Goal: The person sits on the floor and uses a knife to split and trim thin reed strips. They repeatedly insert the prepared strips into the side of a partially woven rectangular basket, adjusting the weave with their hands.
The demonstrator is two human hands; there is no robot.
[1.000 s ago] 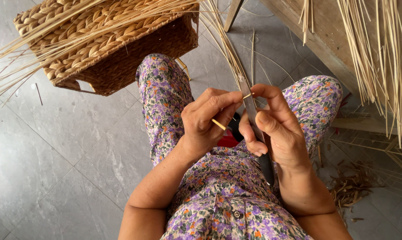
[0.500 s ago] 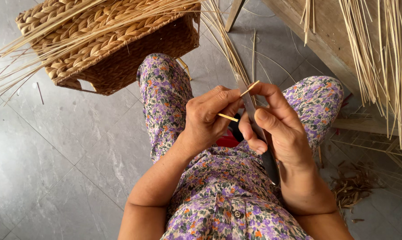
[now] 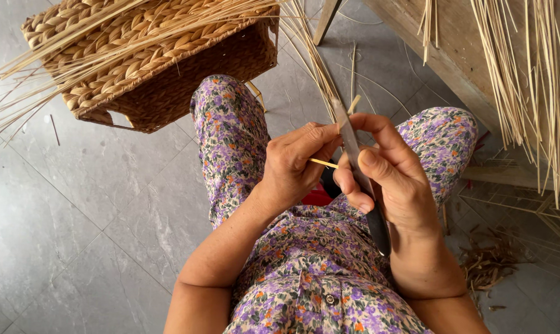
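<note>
I sit with my knees apart in floral trousers. My right hand (image 3: 394, 176) grips a long knife (image 3: 353, 148) with a dark handle, its grey blade pointing up and away from me. My left hand (image 3: 295, 164) pinches a thin pale cane strip (image 3: 329, 162) against the blade. A short end of the strip sticks out past the blade near my right index finger. Both hands meet over my lap.
A woven basket (image 3: 187, 80) lies on the grey tiled floor (image 3: 76, 235) at upper left, with long cane strips (image 3: 107, 43) across it. A wooden bench (image 3: 441, 49) and more hanging strips (image 3: 534, 80) are at upper right. Cane shavings (image 3: 487, 263) litter the floor at right.
The knife blade has slid further up along the strip, and the strip's free end beyond the blade is shorter. Both hands stay over my lap.
</note>
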